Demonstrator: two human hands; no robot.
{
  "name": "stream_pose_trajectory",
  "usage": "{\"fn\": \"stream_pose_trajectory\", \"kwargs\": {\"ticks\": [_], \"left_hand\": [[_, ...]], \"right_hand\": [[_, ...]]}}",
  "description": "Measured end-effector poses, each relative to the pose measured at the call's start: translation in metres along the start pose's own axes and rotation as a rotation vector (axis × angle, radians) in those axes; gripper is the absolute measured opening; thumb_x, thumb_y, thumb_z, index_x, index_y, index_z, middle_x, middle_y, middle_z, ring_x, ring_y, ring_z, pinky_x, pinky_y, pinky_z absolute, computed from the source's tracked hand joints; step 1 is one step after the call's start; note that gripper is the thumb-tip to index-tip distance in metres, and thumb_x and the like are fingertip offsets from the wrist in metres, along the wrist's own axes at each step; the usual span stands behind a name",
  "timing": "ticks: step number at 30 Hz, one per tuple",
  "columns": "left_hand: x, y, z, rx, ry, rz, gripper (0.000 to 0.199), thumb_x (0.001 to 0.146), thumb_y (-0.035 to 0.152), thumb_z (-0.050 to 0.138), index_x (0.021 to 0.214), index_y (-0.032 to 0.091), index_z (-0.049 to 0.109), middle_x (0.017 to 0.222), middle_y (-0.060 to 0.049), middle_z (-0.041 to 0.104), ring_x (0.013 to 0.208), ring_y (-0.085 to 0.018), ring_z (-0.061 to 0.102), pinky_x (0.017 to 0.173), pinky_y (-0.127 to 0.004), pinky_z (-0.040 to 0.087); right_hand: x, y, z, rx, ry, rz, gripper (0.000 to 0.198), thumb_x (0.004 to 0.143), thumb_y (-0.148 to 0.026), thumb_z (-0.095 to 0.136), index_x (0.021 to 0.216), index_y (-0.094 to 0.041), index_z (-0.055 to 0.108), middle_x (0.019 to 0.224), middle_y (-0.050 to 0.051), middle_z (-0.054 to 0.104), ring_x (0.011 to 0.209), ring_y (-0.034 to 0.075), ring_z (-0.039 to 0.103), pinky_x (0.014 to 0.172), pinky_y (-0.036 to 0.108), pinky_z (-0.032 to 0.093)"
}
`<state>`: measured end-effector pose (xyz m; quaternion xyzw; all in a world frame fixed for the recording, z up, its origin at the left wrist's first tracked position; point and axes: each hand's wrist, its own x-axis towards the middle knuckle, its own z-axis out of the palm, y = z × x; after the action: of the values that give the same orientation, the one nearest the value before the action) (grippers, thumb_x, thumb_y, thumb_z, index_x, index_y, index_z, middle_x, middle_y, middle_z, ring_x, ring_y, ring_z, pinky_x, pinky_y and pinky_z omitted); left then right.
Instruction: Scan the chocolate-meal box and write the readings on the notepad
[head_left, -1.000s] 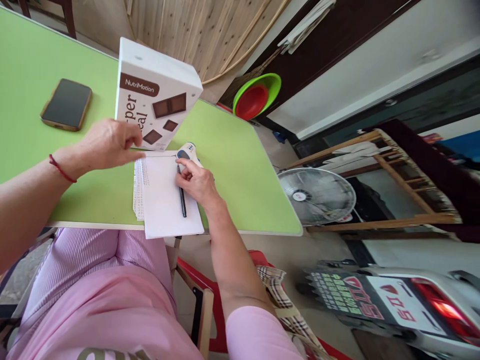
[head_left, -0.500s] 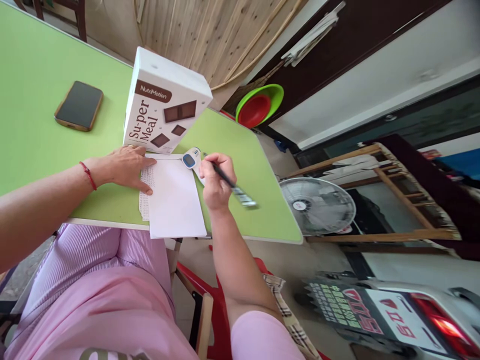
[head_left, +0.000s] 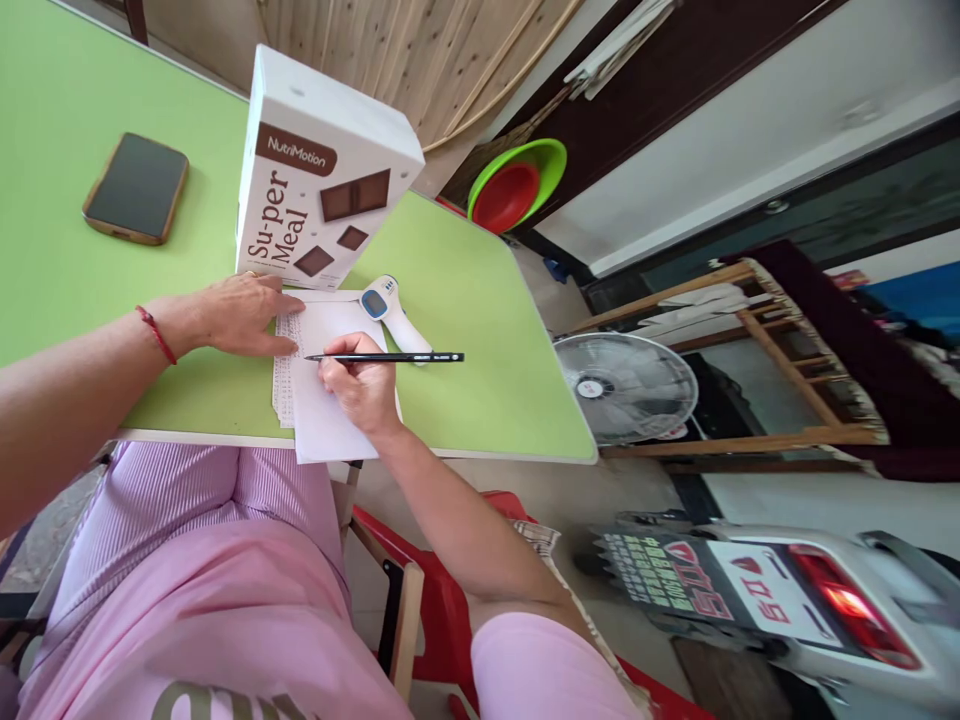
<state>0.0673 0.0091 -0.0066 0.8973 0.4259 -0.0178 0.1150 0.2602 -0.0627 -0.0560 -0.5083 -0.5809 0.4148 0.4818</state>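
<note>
My right hand [head_left: 362,383] grips a black pencil [head_left: 427,357] over a blank white sheet of paper [head_left: 330,420]. The pencil's point is at the sheet's left part; whether it touches cannot be told. My left hand [head_left: 244,315] lies with fingers spread on the upper left of the papers, a red bracelet on its wrist. Beneath the sheet, a page with handwriting [head_left: 283,392] sticks out on the left. A white infrared thermometer [head_left: 397,318] with a blue-rimmed display lies just beyond my right hand. Behind the papers stands a white NutriMotion box [head_left: 330,150].
A dark phone [head_left: 139,190] in a brown case lies on the green table [head_left: 480,400], left of the box. Off the table's right end are a white fan [head_left: 626,385], green and red basins [head_left: 517,190] and a scooter [head_left: 810,590]. A red stool [head_left: 442,600] stands below my right arm.
My right hand has come left and down from beside the thermometer to the sheet, turning the pencil so its point faces left. My left hand stays on the papers. The view has shifted slightly.
</note>
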Motion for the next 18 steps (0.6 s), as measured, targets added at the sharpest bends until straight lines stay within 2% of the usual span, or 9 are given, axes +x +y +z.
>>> {"fn": "stream_pose_trajectory", "kwargs": {"ticks": [7,18], "left_hand": [[0.0027,0.0045,0.0011,-0.007,0.032,-0.035,0.064,0.079,0.052,0.059,0.136,0.021,0.06,0.113,-0.013,0.065,0.107,-0.033,0.062,0.09,-0.038,0.047],[0.0031,0.0053,0.0006,-0.058,0.039,-0.052,0.063,0.077,0.049,0.06,0.134,0.021,0.062,0.113,-0.013,0.064,0.109,-0.035,0.062,0.091,-0.039,0.047]], "right_hand": [[0.0004,-0.0054,-0.0008,-0.215,-0.023,-0.182,0.015,0.074,-0.033,0.064,0.068,-0.021,0.06,0.06,-0.004,0.056,0.055,0.01,0.047,0.057,0.026,0.043],[0.0003,-0.006,-0.0003,-0.251,-0.09,-0.174,0.015,0.077,-0.035,0.062,0.072,-0.021,0.061,0.064,-0.003,0.059,0.059,0.011,0.048,0.059,0.026,0.042]]}}
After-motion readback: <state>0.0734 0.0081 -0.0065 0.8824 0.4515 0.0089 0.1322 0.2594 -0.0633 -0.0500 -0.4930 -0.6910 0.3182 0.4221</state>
